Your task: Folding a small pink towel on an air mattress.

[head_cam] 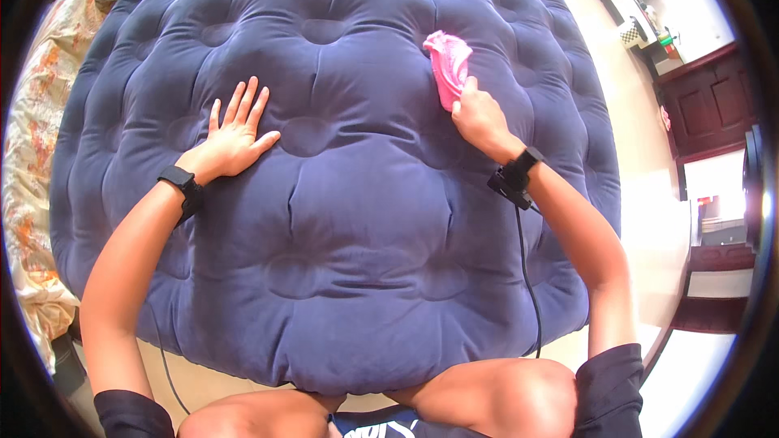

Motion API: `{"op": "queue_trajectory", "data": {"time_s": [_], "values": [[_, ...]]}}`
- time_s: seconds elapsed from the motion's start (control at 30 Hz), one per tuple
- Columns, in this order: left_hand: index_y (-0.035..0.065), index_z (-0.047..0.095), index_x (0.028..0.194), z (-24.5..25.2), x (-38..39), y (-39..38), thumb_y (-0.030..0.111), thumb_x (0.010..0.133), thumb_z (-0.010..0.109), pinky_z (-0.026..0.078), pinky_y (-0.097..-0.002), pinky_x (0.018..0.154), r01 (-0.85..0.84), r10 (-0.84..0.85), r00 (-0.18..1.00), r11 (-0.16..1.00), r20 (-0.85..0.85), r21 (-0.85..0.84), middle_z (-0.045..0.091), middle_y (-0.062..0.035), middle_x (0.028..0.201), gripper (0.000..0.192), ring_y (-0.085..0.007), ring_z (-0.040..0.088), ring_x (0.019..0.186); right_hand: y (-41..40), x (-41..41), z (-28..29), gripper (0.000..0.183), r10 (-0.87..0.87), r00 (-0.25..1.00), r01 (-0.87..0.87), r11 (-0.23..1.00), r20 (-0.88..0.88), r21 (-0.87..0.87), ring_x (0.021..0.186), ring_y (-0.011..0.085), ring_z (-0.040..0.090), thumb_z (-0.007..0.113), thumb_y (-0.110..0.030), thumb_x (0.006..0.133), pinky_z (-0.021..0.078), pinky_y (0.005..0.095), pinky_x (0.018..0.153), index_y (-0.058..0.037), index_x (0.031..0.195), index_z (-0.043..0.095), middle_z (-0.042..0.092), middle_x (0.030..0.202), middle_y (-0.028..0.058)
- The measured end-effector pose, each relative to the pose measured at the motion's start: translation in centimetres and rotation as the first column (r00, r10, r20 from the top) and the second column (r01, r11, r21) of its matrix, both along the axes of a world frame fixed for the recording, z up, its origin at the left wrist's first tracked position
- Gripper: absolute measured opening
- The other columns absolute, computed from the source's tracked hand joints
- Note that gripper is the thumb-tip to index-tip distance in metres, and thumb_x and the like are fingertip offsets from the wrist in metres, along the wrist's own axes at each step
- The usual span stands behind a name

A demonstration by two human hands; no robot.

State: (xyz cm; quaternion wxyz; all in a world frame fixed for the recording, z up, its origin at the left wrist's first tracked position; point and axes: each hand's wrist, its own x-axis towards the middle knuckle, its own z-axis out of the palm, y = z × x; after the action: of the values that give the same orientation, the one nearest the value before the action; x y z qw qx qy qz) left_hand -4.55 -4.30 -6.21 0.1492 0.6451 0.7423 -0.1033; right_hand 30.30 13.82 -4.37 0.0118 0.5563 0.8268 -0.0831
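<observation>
A blue tufted air mattress [365, 194] with a velvety top spreads before me across most of the view. My left hand [234, 134] lies palm down on its left part, fingers spread, with nothing in it. On the right, my right hand [481, 115] grips the near end of a bunched pink cloth [449, 67]. The cloth's far end reaches forward over the mattress; part of it is hidden in my fist. Each wrist wears a black strap, and the right strap [516, 176] carries a small device with a cable.
Along the left stands a bed with a floral sheet [36, 207]. A pale tiled floor [645, 207] runs along the right, beside dark wooden cabinets [709, 103]. A black cable [528, 280] trails from my right wrist over the mattress; another cable [167, 365] hangs at lower left.
</observation>
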Motion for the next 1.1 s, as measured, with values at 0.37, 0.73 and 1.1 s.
{"op": "queue_trajectory", "data": {"time_s": [0.37, 0.73, 1.1], "values": [[0.0105, 0.005, 0.155, 0.2, 0.3, -0.1, 0.047, 0.096, 0.043, 0.002, -0.0552, 0.116, 0.055, -0.053, 0.998, 0.993, -0.021, 0.102, -0.008, -0.0096, 0.162, 0.079, -0.0262, -0.008, 0.149, -0.6, 2.0, 0.8, 0.051, 0.218, 0.947, -0.216, 0.976, -0.237, 0.034, 0.081, 0.0475, 0.062, 0.051, -0.017, 0.087, 0.0485, 0.0511, 0.077, -0.0011, 0.135, 0.044, 0.062, 0.084, 0.0329], [0.0097, 0.008, 0.154, -0.5, 0.2, -0.5, 0.053, 0.096, 0.042, 0.006, -0.0587, 0.115, 0.096, -0.093, 0.995, 0.975, -0.025, 0.2, -0.005, -0.0132, 0.161, 0.08, -0.0313, -0.004, 0.149, -8.4, 3.8, 8.1, 0.045, 0.291, 0.938, -0.345, 0.719, -0.189, -0.604, 0.07, 0.0287, 0.067, 0.053, -0.013, 0.082, 0.0515, 0.0382, 0.068, -0.0032, 0.126, 0.058, 0.066, 0.076, 0.021], [0.0044, 0.008, 0.153, 0.7, 1.0, -0.7, 0.056, 0.092, 0.047, 0.007, -0.0594, 0.115, 0.099, -0.103, 0.995, 0.981, 0.015, 0.165, -0.005, -0.0187, 0.16, 0.089, -0.0354, -0.005, 0.148, -12.5, 3.1, 12.7, 0.042, 0.593, 0.734, -0.386, -0.036, -0.331, -0.922, 0.089, 0.0228, 0.064, 0.052, -0.011, 0.088, 0.0498, 0.0327, 0.086, -0.005, 0.129, 0.059, 0.069, 0.105, 0.0191]]}}
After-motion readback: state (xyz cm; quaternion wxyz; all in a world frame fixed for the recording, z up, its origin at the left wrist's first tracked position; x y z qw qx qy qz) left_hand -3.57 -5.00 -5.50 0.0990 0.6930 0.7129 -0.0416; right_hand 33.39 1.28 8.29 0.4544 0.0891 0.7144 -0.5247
